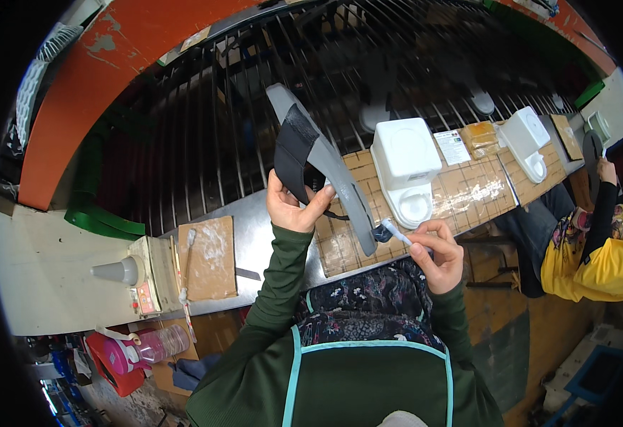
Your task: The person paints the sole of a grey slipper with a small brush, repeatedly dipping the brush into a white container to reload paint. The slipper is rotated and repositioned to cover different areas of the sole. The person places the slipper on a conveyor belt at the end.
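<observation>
Raised over the front of the bench, a grey slide sandal (334,165) with a wide black strap (291,151) slants from upper left to lower right. My left hand (296,205) is closed on it at the strap, thumb against the sole's edge. Between the thumb and fingers of my right hand (438,255) is a small brush (395,230) with a pale handle. Its dark bristles are at the sandal's near end; whether they touch it I cannot tell. Close beyond the brush stands a white plastic pot (405,153) with a round cup at its front.
Metal rods (219,135) run behind the bench. Tape-covered cardboard (472,192) lies under the pot, with a second white pot (526,135) farther right. At left are a stained cardboard piece (212,260) and a grey cone (116,270). A co-worker in yellow (589,256) sits at right.
</observation>
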Motion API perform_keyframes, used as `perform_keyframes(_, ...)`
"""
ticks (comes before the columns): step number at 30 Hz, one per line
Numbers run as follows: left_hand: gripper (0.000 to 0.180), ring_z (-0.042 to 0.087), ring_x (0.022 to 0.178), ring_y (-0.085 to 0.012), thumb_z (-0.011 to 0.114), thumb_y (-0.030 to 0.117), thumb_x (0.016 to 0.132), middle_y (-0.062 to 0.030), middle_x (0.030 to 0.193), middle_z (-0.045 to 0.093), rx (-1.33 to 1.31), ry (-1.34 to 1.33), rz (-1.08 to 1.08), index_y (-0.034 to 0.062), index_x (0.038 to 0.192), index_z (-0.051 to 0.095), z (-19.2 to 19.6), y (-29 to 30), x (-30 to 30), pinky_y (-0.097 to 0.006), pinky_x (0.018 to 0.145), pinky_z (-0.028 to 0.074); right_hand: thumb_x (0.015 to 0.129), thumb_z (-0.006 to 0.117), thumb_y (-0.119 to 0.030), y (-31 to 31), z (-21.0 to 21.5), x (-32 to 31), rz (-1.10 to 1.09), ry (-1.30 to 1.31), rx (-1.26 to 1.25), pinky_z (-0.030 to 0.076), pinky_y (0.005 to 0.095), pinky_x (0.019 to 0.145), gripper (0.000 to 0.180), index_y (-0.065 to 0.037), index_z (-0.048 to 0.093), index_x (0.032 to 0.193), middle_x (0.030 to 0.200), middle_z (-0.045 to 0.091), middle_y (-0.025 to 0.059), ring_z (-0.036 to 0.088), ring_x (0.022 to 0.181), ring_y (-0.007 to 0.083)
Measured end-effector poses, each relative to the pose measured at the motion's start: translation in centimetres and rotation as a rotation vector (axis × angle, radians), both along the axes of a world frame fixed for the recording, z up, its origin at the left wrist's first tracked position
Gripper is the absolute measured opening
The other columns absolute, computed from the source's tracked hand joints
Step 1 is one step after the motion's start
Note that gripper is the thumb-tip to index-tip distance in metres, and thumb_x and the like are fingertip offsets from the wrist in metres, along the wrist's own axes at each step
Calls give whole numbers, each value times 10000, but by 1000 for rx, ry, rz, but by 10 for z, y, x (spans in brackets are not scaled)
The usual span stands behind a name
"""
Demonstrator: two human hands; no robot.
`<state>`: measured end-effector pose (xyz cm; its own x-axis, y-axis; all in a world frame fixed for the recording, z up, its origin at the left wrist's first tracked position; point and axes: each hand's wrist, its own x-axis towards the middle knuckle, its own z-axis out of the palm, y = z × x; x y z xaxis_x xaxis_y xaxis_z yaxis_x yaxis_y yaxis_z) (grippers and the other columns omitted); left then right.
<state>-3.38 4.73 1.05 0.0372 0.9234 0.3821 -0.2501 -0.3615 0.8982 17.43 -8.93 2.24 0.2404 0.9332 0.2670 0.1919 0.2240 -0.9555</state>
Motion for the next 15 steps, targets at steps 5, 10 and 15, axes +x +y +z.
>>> perform_keyframes(5,507,578,703,-73,809,39,695,-59,929,583,-14,60,28,11,1069,467,-1,-5,-1,-198,584,469,807,710,-79,1,-6,-6,-49,-24,16,443,227,644,164,-22,728,959,905,564,56,547,792,112)
perform_keyframes(10,536,571,822,-86,827,81,687,-52,975,582,-1,157,47,11,1083,472,3,-12,-2,-216,696,482,817,708,-70,7,-7,-7,-76,-116,62,408,198,530,154,-43,732,966,904,556,41,510,664,63)
perform_keyframes(15,564,574,838,-97,827,87,686,-58,992,587,1,194,37,-6,1122,481,6,-18,-2,-231,724,490,814,715,-72,17,-5,-5,-100,-180,111,406,202,513,159,-57,735,971,908,554,34,495,624,59)
